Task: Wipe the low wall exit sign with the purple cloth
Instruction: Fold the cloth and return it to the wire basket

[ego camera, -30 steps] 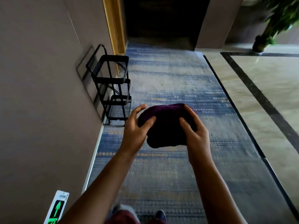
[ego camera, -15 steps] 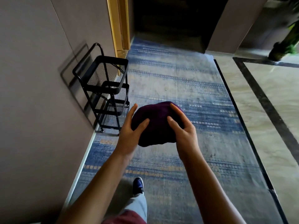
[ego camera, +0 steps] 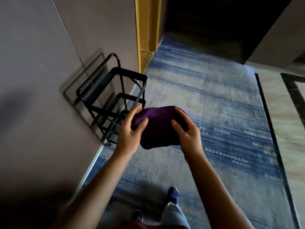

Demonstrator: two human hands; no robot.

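A folded purple cloth [ego camera: 159, 128] is held in the air in front of me, over the blue carpet. My left hand [ego camera: 130, 132] grips its left edge, thumb on top. My right hand [ego camera: 187, 132] grips its right edge the same way. The low wall exit sign is out of view now.
A black wire-mesh trolley [ego camera: 113, 96] stands against the grey wall [ego camera: 41, 80] on the left, just beyond my left hand. A gold door frame [ego camera: 145, 30] and a dark doorway lie ahead. The blue patterned carpet [ego camera: 222, 121] runs forward, with a marble floor [ego camera: 283, 113] at right. My feet [ego camera: 172, 195] show below.
I have walked forward: the trolley is much closer and the exit sign at the lower left has left the view. Both hands still hold the cloth the same way.
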